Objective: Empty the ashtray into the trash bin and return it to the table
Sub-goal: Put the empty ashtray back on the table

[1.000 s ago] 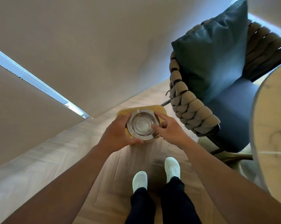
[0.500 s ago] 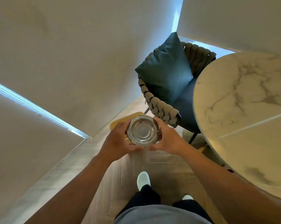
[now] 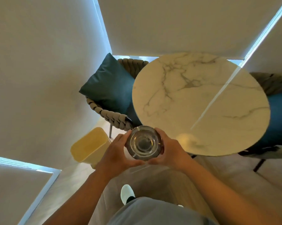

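Note:
A round glass ashtray (image 3: 143,142) is held upright in the air between both hands, just off the near left edge of the round marble table (image 3: 200,101). My left hand (image 3: 116,151) cups its left side and my right hand (image 3: 170,151) cups its right side. The bowl of the ashtray looks clear, with nothing visible in it. The yellow trash bin (image 3: 90,144) stands on the floor to the left of my hands, by the wall.
A woven chair (image 3: 114,117) with a teal cushion (image 3: 109,88) stands behind the bin, tucked against the table. A second chair with a teal seat (image 3: 281,120) is at the table's right. Walls enclose the left and back. Wooden floor lies underfoot.
Both hands have carried the ashtray from above the bin rightward to the table's edge. The view has swung right and up, so the bin now lies to the left.

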Action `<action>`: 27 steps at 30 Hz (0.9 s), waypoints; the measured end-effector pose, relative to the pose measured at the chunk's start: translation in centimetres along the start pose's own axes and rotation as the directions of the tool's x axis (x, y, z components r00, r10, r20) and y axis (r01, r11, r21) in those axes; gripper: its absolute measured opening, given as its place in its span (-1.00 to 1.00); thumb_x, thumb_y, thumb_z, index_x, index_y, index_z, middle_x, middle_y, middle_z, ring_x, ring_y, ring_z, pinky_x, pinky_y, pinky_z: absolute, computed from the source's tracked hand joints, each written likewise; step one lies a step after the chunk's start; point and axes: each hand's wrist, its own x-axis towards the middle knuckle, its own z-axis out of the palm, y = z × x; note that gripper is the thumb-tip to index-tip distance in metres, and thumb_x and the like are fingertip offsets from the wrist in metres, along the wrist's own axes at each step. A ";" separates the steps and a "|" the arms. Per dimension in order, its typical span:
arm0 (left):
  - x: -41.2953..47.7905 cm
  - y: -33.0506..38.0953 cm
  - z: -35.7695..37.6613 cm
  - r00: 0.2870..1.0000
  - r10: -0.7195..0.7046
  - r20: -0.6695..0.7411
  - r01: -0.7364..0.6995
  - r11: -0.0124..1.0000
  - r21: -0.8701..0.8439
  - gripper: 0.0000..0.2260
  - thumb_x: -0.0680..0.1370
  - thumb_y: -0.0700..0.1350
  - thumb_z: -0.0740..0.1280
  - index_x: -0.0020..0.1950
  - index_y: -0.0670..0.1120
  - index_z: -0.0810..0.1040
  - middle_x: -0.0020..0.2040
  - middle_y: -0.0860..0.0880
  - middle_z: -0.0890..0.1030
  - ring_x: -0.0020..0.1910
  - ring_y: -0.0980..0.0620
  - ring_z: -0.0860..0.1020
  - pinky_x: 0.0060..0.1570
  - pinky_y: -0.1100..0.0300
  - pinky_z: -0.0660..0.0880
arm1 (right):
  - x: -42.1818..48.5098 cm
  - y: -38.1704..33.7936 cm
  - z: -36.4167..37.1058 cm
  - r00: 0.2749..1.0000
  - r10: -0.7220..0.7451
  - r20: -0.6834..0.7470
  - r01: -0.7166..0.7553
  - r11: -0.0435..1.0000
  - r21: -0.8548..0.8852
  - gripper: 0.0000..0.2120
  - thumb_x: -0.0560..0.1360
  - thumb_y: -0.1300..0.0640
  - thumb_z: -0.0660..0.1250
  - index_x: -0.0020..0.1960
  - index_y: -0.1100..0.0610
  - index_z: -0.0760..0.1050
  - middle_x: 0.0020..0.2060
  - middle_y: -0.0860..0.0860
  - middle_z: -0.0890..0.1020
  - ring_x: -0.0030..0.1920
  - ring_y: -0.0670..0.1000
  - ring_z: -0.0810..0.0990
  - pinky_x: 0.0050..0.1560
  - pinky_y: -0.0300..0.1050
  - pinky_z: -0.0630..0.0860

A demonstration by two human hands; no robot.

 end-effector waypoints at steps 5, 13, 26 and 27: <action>1.6 6.7 5.9 0.994 0.083 0.070 -0.081 0.996 -0.023 -0.16 0.20 0.50 0.42 0.38 0.46 0.12 0.17 0.53 0.36 0.22 0.45 0.37 0.02 0.54 0.39 | -5.4 5.1 -6.0 0.995 0.073 -0.066 -0.070 0.996 0.053 0.11 0.16 -0.02 0.66 0.53 -0.01 0.09 0.19 -0.18 0.54 0.15 -0.19 0.50 0.04 -0.60 0.33; 6.6 13.0 11.8 0.961 0.144 0.238 -0.126 0.988 -0.090 -0.03 0.18 0.37 0.53 0.49 0.17 0.21 0.21 0.19 0.44 0.17 0.31 0.42 0.09 0.44 0.41 | -7.5 11.1 -13.1 0.975 0.185 -0.120 -0.177 0.982 0.071 0.17 0.13 -0.09 0.65 0.56 0.03 0.07 0.26 -0.05 0.57 0.15 -0.13 0.55 0.02 -0.51 0.37; 30.9 10.8 18.3 0.935 0.181 0.305 -0.168 0.983 -0.069 -0.14 0.06 0.19 0.59 0.26 0.33 0.24 0.01 0.42 0.38 0.03 0.20 0.46 0.06 0.05 0.53 | 10.5 20.5 -21.6 0.923 0.311 -0.225 -0.308 0.950 0.050 0.10 0.12 -0.01 0.66 0.51 -0.03 0.12 0.18 -0.01 0.63 0.14 0.06 0.61 0.13 0.04 0.55; 32.7 10.3 18.9 0.933 0.180 0.312 -0.167 0.984 -0.067 -0.13 0.06 0.17 0.61 0.27 0.32 0.26 0.01 0.44 0.37 0.03 0.19 0.46 0.07 0.06 0.53 | 12.0 21.2 -21.9 0.917 0.333 -0.218 -0.330 0.943 0.051 0.12 0.13 -0.02 0.65 0.52 -0.02 0.10 0.20 0.00 0.62 0.16 0.07 0.60 0.15 0.05 0.54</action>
